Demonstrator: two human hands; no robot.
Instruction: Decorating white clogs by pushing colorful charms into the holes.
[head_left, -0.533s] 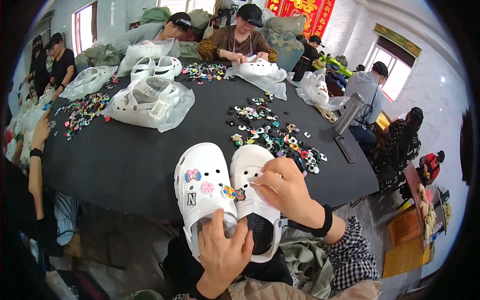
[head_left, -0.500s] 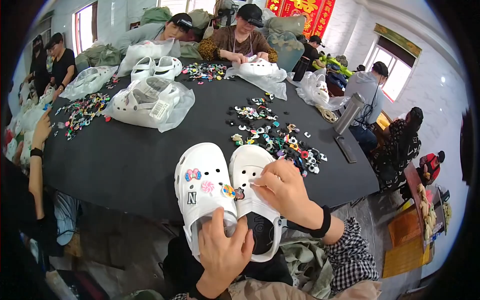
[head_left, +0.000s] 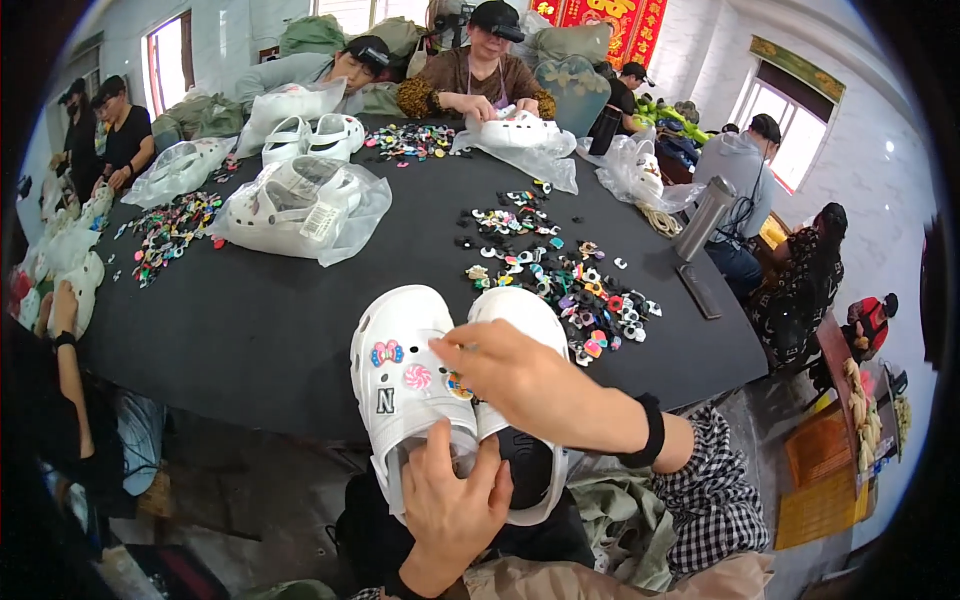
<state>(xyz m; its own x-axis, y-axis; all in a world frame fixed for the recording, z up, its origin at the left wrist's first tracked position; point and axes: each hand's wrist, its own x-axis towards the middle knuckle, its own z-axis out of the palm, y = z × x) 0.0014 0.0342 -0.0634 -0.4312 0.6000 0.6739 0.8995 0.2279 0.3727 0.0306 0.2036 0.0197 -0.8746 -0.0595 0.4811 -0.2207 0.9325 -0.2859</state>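
A pair of white clogs rests at the table's near edge: a left clog and a right clog. On the left clog sit a bow charm, a pink swirl candy charm, a black letter charm and a partly covered yellow charm. My left hand grips the clogs at their foot openings. Across the right clog reaches my right hand, its fingertips pinched over the left clog's upper; whatever they hold, if anything, is too small to make out.
Loose charms lie in a heap beyond the right clog, with another pile at left. Bagged clogs stand farther back. A steel flask and black phone are at right. Co-workers sit around the dark table.
My right hand has moved left from the right clog to above the left clog, covering much of the right one. My left hand stays in place. A co-worker's hand at left has lowered.
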